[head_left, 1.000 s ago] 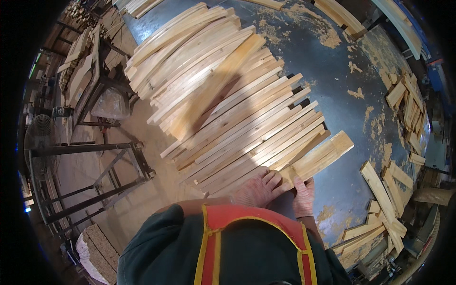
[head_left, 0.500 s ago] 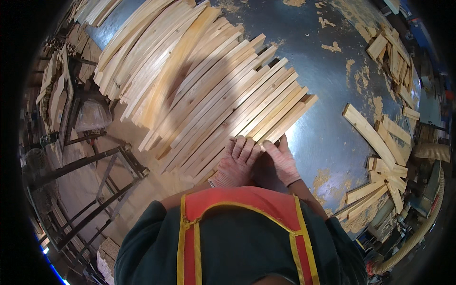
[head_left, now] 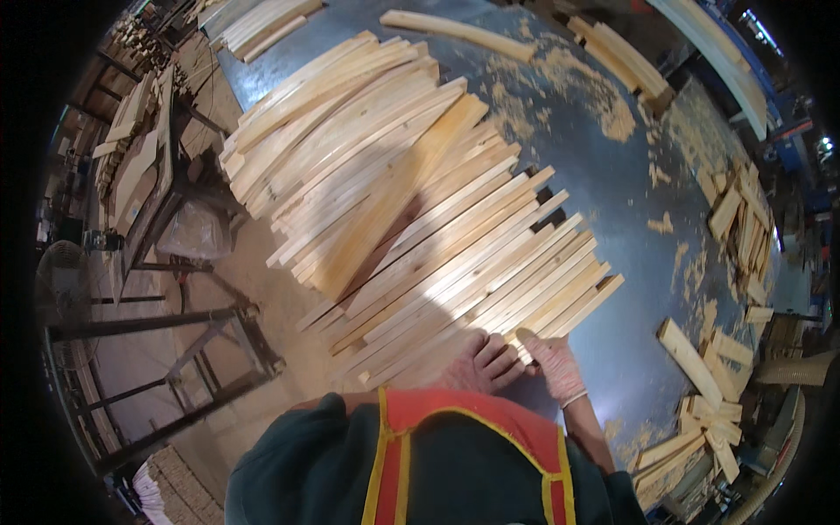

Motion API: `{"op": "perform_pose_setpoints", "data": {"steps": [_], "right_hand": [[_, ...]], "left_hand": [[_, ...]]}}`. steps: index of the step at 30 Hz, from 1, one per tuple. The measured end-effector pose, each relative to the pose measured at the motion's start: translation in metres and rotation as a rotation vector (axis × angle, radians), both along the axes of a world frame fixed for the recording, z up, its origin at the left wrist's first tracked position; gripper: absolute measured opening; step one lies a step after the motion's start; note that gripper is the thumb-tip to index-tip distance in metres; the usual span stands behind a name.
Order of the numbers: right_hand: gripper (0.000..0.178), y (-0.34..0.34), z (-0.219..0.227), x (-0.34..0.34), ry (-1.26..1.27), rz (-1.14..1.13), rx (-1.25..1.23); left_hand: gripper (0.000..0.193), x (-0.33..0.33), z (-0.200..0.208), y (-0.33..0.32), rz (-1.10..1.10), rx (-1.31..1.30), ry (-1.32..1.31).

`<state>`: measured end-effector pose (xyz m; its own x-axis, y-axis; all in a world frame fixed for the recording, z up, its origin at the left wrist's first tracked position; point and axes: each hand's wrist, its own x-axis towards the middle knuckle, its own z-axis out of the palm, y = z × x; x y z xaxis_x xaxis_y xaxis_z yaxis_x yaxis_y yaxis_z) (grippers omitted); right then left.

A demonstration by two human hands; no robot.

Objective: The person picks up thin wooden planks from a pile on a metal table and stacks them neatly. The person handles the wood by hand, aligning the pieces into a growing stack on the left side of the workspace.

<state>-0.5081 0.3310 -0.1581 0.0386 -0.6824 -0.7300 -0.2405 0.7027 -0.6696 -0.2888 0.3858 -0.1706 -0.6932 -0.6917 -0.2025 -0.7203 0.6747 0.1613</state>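
Note:
A wide row of pale wooden slats (head_left: pixel 472 254) lies side by side on the dark metal table (head_left: pixel 604 201). My left hand (head_left: pixel 479 360), in a pinkish work glove, rests at the near side of the row, its fingers curled over the nearest slat (head_left: pixel 582 311). Close beside it, my right hand (head_left: pixel 557 366), gloved too, grips the same slat with the thumb on top; its other fingers are mostly hidden. One broader, yellower board (head_left: pixel 402 197) lies slantwise across the row.
Short offcuts (head_left: pixel 700 411) lie heaped on the table's right side, with more cut pieces (head_left: pixel 742 210) farther back. Sawdust (head_left: pixel 604 105) is scattered over the tabletop. A dark metal frame (head_left: pixel 166 385) stands on the floor at left, near a fan (head_left: pixel 63 267). A ribbed hose (head_left: pixel 779 451) hangs at lower right.
My view has tilted up, so the row and both hands sit lower and farther right in the picture. Both hands stay at the nearest slat, close together.

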Motion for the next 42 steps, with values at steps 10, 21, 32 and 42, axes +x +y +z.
{"op": "perform_pose_setpoints", "data": {"steps": [10,21,32,42], "right_hand": [[0.117,-0.171,0.026,0.230,-0.189,0.084,-0.010],[0.056,-0.463,0.036,0.203,-0.160,0.520,-0.280],[0.097,-0.735,-0.058,0.242,1.053,0.869,-0.768],[0.052,-0.386,-0.054,0.099,0.140,0.343,-0.314]], "left_hand": [[0.058,0.209,-0.015,-0.131,0.414,0.008,0.352],[0.029,0.287,0.020,-0.267,0.528,-0.284,0.298],[0.049,0.298,-0.006,-0.243,0.628,-0.105,0.323],[0.042,0.297,-0.015,-0.239,0.567,-0.296,0.423]]}}
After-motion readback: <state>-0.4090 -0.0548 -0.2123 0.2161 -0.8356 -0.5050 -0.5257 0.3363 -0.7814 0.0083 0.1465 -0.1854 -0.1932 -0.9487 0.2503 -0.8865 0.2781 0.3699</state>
